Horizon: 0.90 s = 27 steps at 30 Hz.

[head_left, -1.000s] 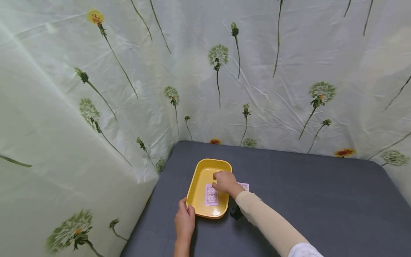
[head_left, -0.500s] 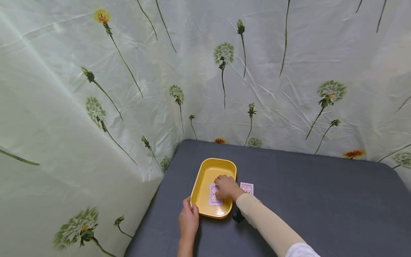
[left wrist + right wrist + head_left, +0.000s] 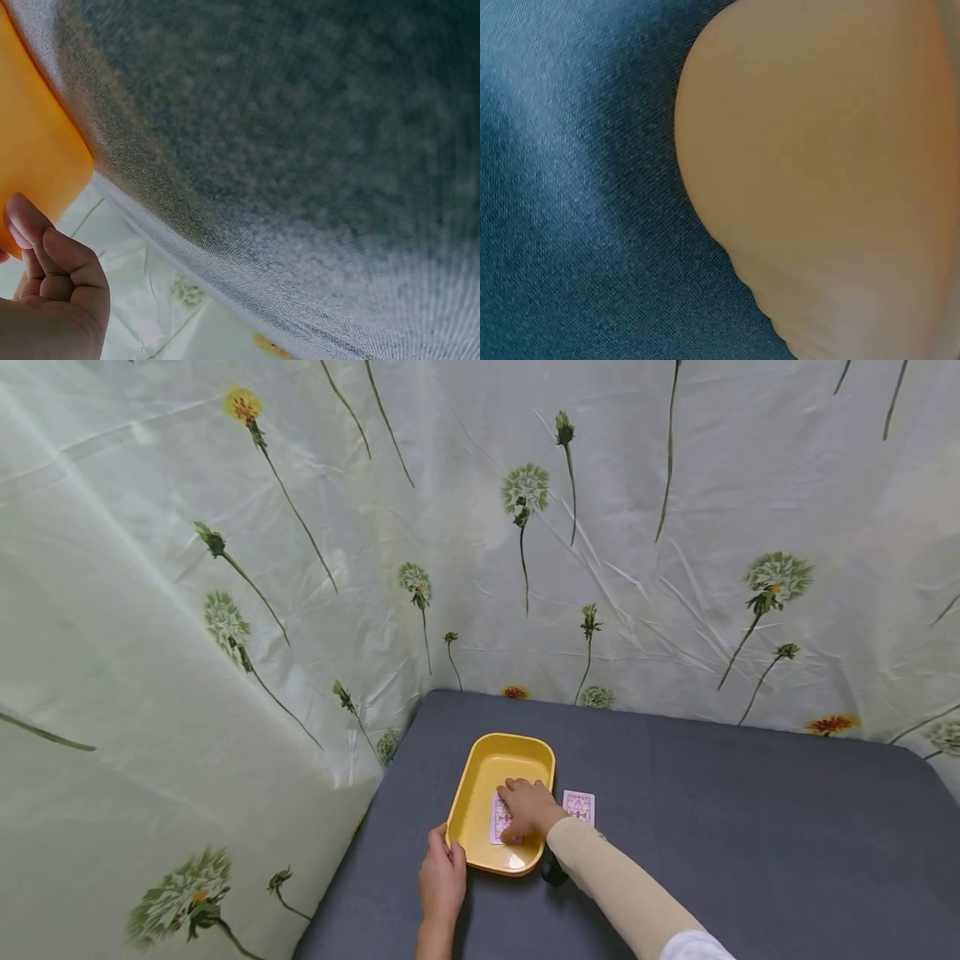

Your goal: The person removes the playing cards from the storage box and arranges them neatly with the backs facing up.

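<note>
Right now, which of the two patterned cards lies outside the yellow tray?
The card on the dark cloth, just right of the yellow tray; the other card lies inside it, partly hidden by the right hand.

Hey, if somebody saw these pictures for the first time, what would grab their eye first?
Probably the bright yellow tray on the dark grey table, its near left corner held by the left hand. Next, the right hand partly covering a pink patterned card inside it. Behind, the dandelion-print backdrop stands out too.
</note>
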{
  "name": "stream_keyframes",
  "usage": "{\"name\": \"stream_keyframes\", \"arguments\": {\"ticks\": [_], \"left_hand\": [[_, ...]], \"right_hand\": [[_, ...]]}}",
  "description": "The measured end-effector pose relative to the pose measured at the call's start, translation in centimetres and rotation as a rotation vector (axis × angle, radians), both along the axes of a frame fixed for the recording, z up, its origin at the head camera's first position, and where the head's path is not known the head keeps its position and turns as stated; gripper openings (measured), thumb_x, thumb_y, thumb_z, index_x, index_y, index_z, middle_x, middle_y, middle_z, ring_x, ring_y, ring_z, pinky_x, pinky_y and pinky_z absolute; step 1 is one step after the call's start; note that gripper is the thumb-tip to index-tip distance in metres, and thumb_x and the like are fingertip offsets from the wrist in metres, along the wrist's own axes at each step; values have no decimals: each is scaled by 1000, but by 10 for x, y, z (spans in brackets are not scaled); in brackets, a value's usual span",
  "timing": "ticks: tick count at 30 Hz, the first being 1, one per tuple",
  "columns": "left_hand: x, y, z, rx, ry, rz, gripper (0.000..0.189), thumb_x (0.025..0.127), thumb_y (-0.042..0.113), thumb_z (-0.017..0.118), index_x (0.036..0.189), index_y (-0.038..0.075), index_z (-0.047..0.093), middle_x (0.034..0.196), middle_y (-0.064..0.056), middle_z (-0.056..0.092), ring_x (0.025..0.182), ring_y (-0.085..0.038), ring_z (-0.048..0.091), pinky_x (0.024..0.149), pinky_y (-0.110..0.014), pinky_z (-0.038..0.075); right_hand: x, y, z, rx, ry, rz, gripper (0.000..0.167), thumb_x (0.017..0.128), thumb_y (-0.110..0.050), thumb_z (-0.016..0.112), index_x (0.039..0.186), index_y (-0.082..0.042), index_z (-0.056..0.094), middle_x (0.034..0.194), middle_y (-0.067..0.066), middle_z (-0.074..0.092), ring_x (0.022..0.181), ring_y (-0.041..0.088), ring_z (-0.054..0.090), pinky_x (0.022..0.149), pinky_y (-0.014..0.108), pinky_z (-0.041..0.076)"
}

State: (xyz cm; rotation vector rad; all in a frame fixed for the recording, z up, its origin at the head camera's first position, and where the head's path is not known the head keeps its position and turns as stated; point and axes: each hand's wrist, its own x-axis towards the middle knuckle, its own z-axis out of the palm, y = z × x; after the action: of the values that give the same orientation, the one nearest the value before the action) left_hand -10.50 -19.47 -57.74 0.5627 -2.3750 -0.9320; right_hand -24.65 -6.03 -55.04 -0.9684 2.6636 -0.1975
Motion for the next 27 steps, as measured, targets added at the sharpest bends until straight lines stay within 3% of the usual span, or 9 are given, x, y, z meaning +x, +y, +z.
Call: {"name": "stream_keyframes", "arguments": {"ticks": [10, 16, 27], "left_hand": [[0, 0, 0, 8, -8, -8, 29, 88, 3, 61, 116, -1, 57, 60, 3, 39, 50, -15, 38, 48, -36, 31], [0, 0, 1, 0, -6, -4, 29, 87, 4, 61, 115, -1, 57, 59, 3, 39, 50, -16, 38, 47, -37, 32], [0, 1, 2, 21, -45, 4, 30, 89, 4, 60, 118, -1, 57, 61, 2, 40, 52, -15, 38, 49, -35, 31]], "right_hand": [[0, 0, -6, 47, -1, 25, 87, 71, -59, 74, 142, -12, 52, 147, 8, 45, 136, 27, 38, 109, 53, 26], [0, 0, -2, 33, 0, 42, 94, 64, -59, 81, 140, -11, 53, 145, 8, 47, 135, 27, 39, 109, 53, 26], [0, 0, -5, 42, 63, 68, 83, 63, -53, 80, 131, -10, 60, 137, 7, 54, 127, 26, 46, 106, 52, 30]]}}
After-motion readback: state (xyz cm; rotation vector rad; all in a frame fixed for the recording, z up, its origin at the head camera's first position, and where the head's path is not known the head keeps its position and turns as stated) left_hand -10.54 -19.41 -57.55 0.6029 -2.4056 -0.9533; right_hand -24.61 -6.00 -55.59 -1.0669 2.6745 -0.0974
